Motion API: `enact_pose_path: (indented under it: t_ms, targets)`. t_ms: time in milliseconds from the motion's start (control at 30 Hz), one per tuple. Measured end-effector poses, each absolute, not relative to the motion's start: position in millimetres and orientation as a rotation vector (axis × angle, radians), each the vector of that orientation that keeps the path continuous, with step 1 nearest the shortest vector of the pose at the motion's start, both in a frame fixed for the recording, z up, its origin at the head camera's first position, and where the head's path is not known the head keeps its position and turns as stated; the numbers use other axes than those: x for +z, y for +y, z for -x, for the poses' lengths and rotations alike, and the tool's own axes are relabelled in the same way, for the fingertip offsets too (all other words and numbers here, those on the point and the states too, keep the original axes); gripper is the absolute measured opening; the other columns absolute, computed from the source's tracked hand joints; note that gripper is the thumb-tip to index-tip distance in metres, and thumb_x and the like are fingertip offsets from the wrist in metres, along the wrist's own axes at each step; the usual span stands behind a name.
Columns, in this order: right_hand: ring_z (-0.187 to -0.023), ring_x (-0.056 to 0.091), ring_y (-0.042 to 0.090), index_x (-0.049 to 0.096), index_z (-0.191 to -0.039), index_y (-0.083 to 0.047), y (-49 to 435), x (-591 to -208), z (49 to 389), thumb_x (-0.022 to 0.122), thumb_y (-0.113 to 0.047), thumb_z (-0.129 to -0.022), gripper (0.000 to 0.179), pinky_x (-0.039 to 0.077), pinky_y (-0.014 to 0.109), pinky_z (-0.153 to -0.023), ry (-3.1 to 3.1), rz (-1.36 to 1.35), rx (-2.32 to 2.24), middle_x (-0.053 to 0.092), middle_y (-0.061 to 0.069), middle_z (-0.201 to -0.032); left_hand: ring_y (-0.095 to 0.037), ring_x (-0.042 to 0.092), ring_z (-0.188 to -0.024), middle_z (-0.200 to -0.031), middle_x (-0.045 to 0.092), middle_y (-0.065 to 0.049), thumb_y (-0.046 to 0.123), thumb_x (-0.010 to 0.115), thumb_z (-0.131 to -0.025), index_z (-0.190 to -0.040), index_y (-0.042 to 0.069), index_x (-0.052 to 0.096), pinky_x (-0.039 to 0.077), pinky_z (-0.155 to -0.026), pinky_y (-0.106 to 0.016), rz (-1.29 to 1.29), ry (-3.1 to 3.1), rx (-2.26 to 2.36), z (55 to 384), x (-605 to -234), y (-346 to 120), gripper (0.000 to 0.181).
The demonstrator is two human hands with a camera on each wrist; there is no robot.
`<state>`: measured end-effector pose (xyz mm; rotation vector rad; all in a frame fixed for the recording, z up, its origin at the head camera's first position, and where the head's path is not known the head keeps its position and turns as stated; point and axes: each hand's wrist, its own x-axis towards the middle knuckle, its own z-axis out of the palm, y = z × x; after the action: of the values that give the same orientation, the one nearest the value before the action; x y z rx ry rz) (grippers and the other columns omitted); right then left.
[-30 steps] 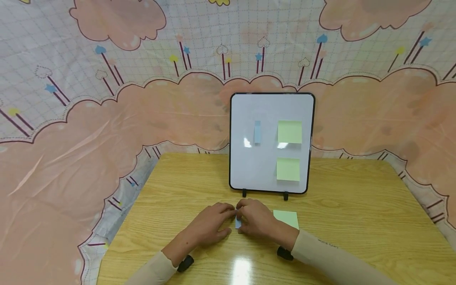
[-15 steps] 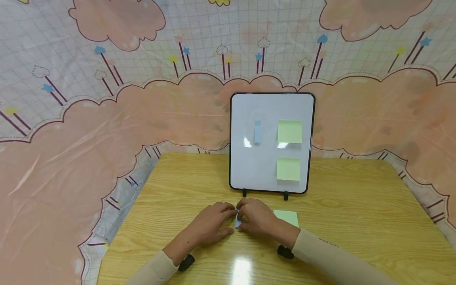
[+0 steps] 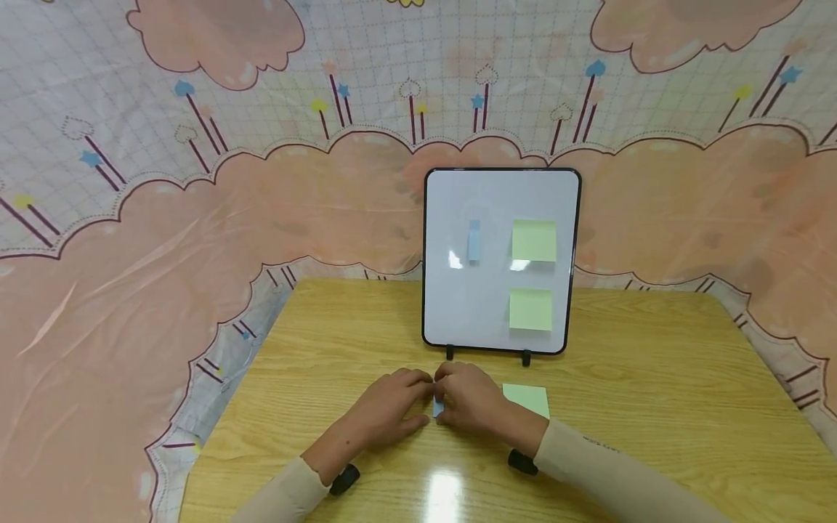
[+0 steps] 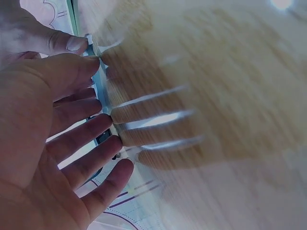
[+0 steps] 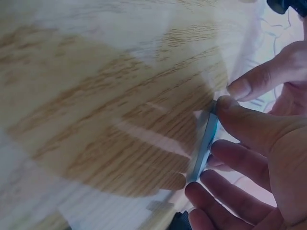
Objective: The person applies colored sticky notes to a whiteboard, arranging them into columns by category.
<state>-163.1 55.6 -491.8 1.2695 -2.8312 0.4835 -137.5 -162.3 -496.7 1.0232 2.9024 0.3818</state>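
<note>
A narrow pad of blue sticky notes point(image 3: 438, 408) lies on the wooden table between my hands; in the right wrist view the pad point(image 5: 205, 143) shows as a thin stack. My right hand point(image 3: 472, 401) bends over it from the right, its thumb at the near end and its fingers along the side and far end, gripping it. From the left, my left hand point(image 3: 390, 407) reaches the pad's other side. In the left wrist view, the left hand point(image 4: 72, 120) has its fingers spread and fairly straight, tips down at the tabletop. Much of the pad is hidden beneath the right fingers.
A black-framed whiteboard point(image 3: 464, 312) stands behind the hands on small black feet. It bears one blue strip note point(image 3: 474, 245) and two green square notes, an upper note point(image 3: 534, 240) and a lower note point(image 3: 530, 309). A green pad point(image 3: 528, 398) lies partly behind the right wrist.
Both hands stay at the blue pad, with only slight shifts of the fingers. The whole head view has moved a little.
</note>
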Motion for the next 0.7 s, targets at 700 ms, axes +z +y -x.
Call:
enact_pose_path:
  t_ms: [700]
  targets:
    - [-0.110,0.070,0.024,0.085,-0.087,-0.014,55.4,-488.9,160.0,0.092,-0.027,-0.085,0.015,0.058,0.039,-0.096,-2.797,-1.307,0.419,0.073,0.006,-0.121,-0.020,0.057,-0.133,-0.143,0.062,0.001,0.031,0.075,-0.101,-0.141,0.014,0.067,0.051,-0.108,-0.041,-1.039,2.918,0.339,137.7,-499.6,-161.8,0.044]
